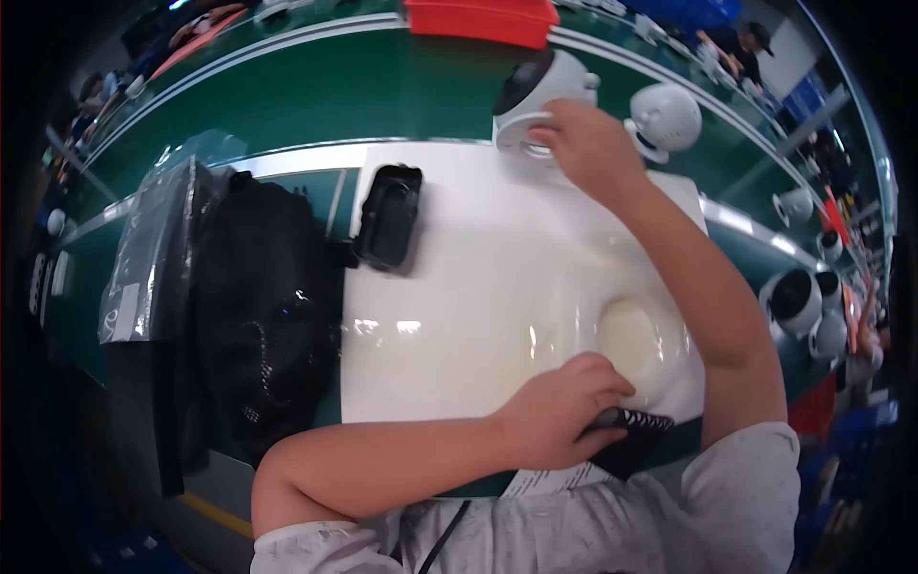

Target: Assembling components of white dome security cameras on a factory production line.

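At the far edge of the white work mat [449, 316], my right hand [598, 153] is closed on the round base of a white dome-shaped camera [564, 77] with a black front. My left hand [566, 407] is low and near my body, with thumb and fingers round a black piece with a ridged edge [643, 432]. Much of that piece is hidden by the hand. Just below it lies a white printed sheet [555, 480]. Right of my right hand stands another white camera [666, 120], apart from it.
A black open housing [390, 218] lies on the mat's left side. Farther left are a black bag [268, 306] and clear plastic wrapping [158, 249]. A green conveyor belt [316, 81] with a red bin [483, 19] runs behind. More cameras [798, 301] sit at right.
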`<state>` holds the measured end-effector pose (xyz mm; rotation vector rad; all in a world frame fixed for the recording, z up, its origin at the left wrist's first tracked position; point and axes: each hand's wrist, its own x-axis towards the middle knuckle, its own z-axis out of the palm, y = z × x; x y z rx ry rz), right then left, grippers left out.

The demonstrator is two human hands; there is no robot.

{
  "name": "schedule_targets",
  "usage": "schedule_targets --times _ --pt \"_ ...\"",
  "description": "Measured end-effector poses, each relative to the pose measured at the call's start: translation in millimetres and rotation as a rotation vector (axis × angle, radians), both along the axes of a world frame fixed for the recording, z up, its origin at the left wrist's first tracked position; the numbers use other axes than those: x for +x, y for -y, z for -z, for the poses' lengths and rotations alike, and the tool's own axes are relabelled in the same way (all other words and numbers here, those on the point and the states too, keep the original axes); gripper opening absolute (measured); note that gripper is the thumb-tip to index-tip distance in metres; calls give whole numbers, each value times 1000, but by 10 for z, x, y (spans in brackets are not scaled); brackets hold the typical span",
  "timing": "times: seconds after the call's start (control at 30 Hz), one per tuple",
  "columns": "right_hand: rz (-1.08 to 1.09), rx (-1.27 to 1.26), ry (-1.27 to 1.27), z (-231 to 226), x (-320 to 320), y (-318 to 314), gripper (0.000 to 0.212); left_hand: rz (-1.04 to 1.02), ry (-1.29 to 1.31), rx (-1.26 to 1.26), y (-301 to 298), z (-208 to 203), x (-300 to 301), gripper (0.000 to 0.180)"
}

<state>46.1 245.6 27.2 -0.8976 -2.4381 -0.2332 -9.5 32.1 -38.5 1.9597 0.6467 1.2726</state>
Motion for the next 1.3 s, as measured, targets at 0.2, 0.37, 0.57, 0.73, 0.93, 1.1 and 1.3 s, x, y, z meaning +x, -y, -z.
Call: schedule_targets --times 0.2,0.37,0.57,0.73,0.93,1.1,1.3 --pt "-72 -649 -785 -513 1081 1351 17 86 14 158 40 -68 -50 21" --pt "132 -950 -848 -370 1454 1822 17 114 -84 224 131 -144 -32 23" --pt "27 -989 -1000 -160 1601 2076 38 106 -82 171 194 -178 -71 28" --pt "-231 -683 -967 254 1841 2444 66 46 -22 60 211 -230 -46 22" --pt "-49 -498 -722 282 1649 2559 39 172 119 -274 210 -247 -44 29" --pt "-45 -702 -1057 375 1641 2594 32 176 200 -714 276 -268 -60 22" --pt "-13 -716 -759 333 1827 2537 28 120 153 -489 234 -168 -63 15"
